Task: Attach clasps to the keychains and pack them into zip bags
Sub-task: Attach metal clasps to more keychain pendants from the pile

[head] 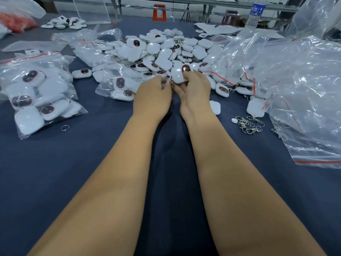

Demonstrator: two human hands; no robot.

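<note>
white keychain point(180, 75) held by right hand point(195, 89) above worktop point(110, 145), before pile | clasp point(172, 85) pinched by left hand point(153, 97) | judged light, rigid, smooth; best gripped at edges

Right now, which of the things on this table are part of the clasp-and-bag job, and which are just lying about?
Job:
- white keychain held by right hand
- left hand at its metal ring
- keychain pile
- loose clasps
- filled zip bag
- empty zip bags

Lying about:
- water bottle
- orange stool
- stray split ring
</note>
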